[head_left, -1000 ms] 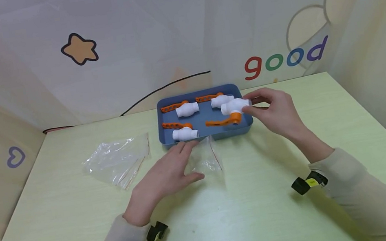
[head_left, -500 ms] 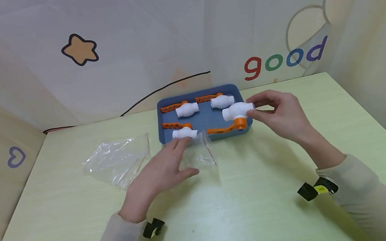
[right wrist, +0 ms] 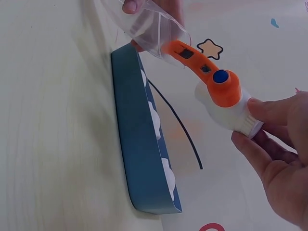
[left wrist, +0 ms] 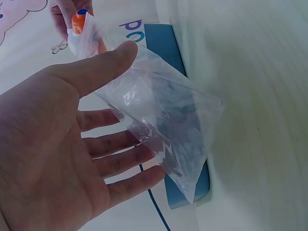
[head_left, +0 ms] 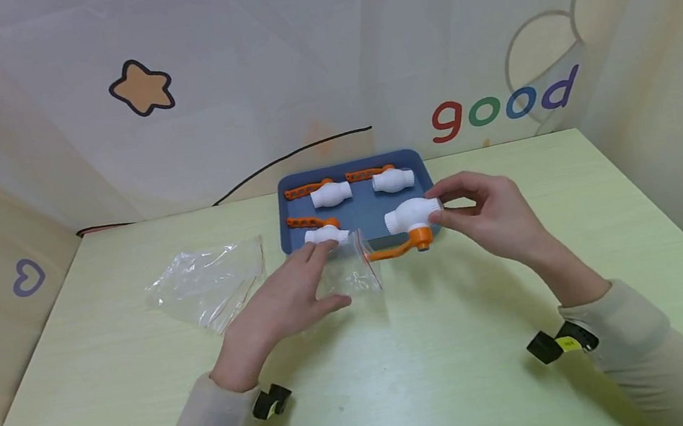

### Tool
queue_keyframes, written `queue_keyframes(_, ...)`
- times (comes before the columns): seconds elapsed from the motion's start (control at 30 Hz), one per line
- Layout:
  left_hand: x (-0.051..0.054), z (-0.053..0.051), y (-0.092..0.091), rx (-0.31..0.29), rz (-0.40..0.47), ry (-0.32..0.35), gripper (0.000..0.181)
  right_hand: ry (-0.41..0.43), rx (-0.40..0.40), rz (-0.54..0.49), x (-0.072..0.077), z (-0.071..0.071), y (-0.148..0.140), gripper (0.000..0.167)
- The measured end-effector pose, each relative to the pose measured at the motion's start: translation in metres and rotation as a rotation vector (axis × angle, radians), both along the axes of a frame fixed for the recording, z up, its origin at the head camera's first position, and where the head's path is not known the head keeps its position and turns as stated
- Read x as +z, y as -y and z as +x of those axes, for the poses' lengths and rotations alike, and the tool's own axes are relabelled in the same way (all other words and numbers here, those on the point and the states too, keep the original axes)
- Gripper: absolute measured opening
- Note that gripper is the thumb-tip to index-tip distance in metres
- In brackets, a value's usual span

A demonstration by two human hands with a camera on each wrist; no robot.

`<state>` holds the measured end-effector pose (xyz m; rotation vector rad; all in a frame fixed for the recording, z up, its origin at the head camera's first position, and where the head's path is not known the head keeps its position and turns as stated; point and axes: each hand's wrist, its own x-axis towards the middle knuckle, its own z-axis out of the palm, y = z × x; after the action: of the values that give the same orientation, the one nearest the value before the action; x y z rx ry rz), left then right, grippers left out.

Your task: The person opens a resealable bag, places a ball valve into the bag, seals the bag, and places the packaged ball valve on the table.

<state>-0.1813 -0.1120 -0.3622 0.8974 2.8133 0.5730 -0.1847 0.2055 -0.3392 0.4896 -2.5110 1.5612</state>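
Observation:
My right hand (head_left: 489, 215) grips one end of a white ball valve (head_left: 410, 215) between thumb and fingers. Its orange lever handle (right wrist: 199, 62) points left, and the tip meets the mouth of a clear zip bag (left wrist: 178, 115). Whether the tip is inside the bag cannot be told. The bag stands between the thumb and spread fingers of my left hand (head_left: 284, 297), tilted, with its mouth toward the valve. Behind the hands lies a blue tray (head_left: 368, 216) with more such valves, among them a back-left valve (head_left: 331, 194), a back-right valve (head_left: 394, 179) and a front-left valve (head_left: 326, 235).
More clear zip bags (head_left: 203, 283) lie flat on the table (head_left: 405, 386), left of the tray. A printed curtain (head_left: 267, 56) hangs behind the table's back edge. Each wrist wears a black strap camera, such as the right wrist's camera (head_left: 545, 347).
My right hand has lifted the valve from over the tray and brought it forward, so the lever meets the bag. My left hand shifted slightly left with the bag, then stayed put.

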Motion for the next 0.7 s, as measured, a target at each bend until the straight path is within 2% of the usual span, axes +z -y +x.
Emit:
queue_keyframes(0.37,0.002,0.001,-0.004,0.002,-0.014,-0.014,0.080,-0.059,0.141,-0.076,-0.008,0.003,0.008,0.031)
queue_keyframes(0.7,0.003,0.001,-0.007,-0.003,-0.004,-0.022,0.078,-0.070,0.168,-0.073,-0.013,0.003,0.013,0.030)
